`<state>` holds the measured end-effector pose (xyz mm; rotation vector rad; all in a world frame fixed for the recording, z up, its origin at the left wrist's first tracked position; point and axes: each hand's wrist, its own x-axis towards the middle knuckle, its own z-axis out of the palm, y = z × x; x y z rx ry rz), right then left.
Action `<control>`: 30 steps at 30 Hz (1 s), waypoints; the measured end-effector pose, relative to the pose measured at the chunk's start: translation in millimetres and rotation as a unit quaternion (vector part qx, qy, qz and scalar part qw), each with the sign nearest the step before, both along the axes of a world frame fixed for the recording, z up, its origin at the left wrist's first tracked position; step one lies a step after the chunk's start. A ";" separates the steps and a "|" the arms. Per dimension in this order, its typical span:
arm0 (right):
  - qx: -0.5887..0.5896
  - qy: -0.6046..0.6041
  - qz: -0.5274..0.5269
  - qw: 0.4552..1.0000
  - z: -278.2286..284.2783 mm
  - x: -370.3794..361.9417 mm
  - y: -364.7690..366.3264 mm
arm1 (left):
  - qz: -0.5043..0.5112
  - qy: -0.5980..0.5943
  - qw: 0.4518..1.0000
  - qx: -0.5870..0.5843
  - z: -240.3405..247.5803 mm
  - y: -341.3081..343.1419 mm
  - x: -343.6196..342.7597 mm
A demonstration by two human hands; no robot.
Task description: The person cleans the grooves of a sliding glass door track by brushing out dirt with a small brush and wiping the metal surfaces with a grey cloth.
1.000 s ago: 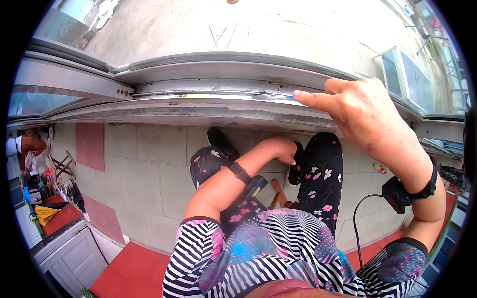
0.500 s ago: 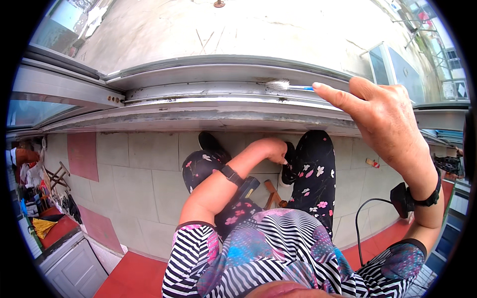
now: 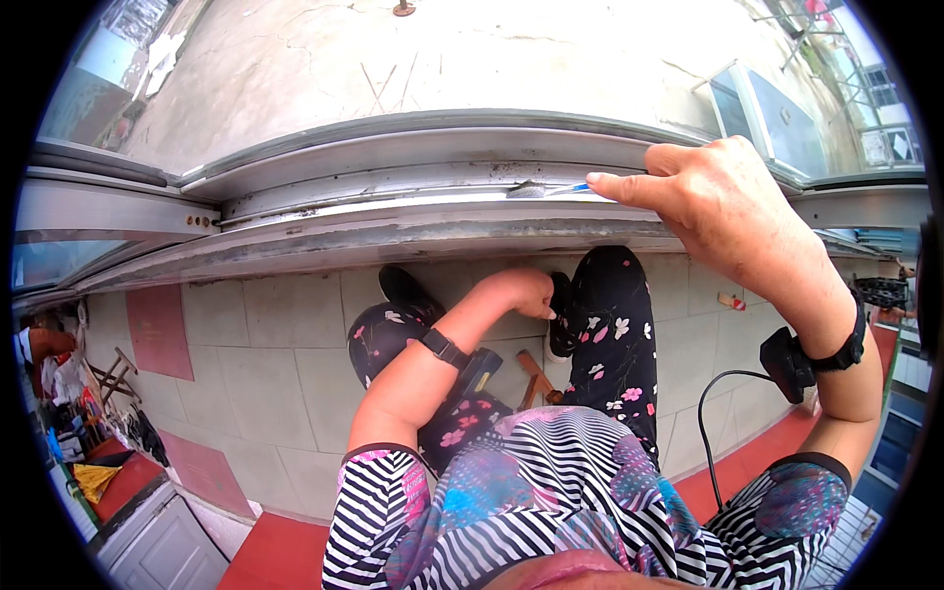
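My right hand is closed round the blue-and-white handle of a small brush, index finger stretched along it. Its bristles lie against the sliding-window track, a metal channel with dark dirt specks in its grooves. In front of my knees, my left hand hangs with its fingers curled in, beside a dark shoe. Whether those fingers hold anything is hidden.
Past the frame lies a pale concrete surface. A window sash stands at the left of the track. A small wooden stool is beneath me, and a second brush lies on the tiled floor. A black cable loops by my right arm.
My right hand has drawn the brush slightly left and toward me along the track. The bristles, pale before, now look dark. My left hand stays curled; the view has shifted a little.
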<state>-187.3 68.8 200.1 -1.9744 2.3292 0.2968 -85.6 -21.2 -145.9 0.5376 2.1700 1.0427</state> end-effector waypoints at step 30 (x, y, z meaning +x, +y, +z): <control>0.020 0.058 -0.061 0.996 12.7 -19.2 51.0 | -0.012 -0.014 1.000 -0.006 1.4 1.1 -6.2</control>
